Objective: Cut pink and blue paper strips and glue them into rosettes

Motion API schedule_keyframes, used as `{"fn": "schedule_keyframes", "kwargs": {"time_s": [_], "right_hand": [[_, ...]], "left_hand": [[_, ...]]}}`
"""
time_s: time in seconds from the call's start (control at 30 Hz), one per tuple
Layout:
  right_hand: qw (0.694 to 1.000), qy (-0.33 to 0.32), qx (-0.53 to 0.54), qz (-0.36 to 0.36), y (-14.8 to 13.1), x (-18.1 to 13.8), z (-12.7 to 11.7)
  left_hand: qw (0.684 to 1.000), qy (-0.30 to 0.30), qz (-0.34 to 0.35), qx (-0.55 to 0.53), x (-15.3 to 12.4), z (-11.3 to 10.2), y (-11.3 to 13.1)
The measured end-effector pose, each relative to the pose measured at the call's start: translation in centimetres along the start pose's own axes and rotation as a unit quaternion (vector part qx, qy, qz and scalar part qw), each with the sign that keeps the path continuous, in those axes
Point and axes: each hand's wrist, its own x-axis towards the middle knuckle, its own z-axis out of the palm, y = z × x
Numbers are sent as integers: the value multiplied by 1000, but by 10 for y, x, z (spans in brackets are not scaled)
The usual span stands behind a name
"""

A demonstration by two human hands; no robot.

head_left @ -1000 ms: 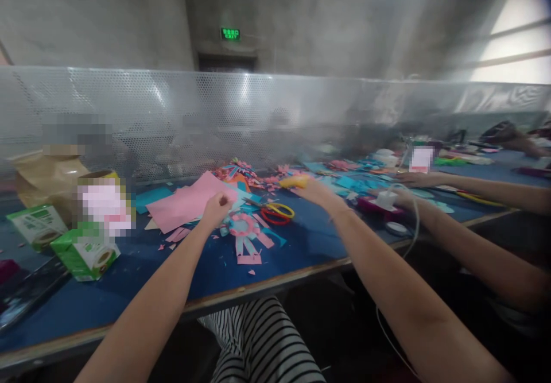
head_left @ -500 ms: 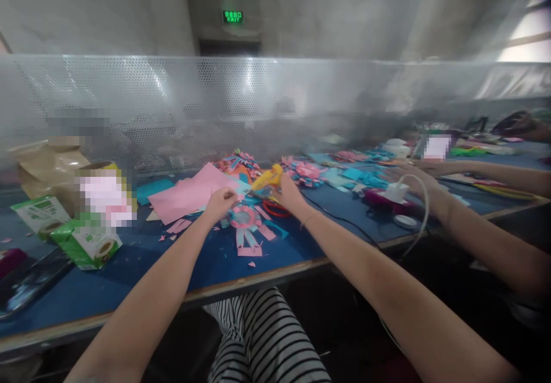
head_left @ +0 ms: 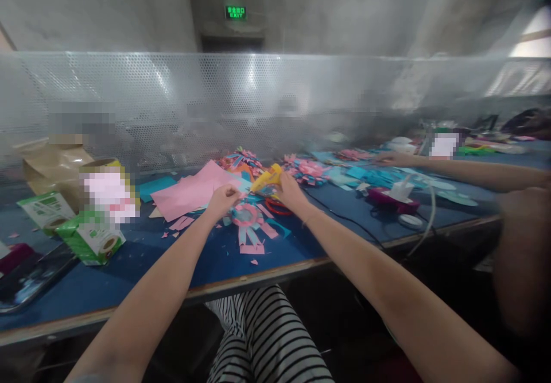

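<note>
Black-and-white striped cloth (head_left: 267,337) covers the lap below the blue table (head_left: 215,271). On it lies a pink-and-blue paper rosette (head_left: 246,216), and just beyond it both outstretched forearms converge. The right hand (head_left: 290,193) — a second ago reaching far to the right — has brought the yellow glue gun (head_left: 267,179) in, fingers wrapped shut round it, nozzle toward the left hand (head_left: 221,199), which is pinched closed on something too small to tell, at the edge of the pink paper (head_left: 189,193).

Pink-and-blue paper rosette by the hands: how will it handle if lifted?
Probably light and floppy: the rosette looks like thin cut paper, strip tails lying flat on the blue table. Likely fragile; tails may bend or tear. Flat, so unlikely to roll.
</note>
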Motion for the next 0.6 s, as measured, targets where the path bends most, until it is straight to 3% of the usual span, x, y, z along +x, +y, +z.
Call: {"fn": "schedule_keyframes", "kwargs": {"time_s": [0.37, 0.6], "right_hand": [[1000, -11, 7, 17, 4, 1, 2], [1000, -9, 22, 18, -1, 0, -2]], "left_hand": [[1000, 0, -10, -6, -2, 0, 5], [999, 0, -8, -34, 2, 1, -4]]}}
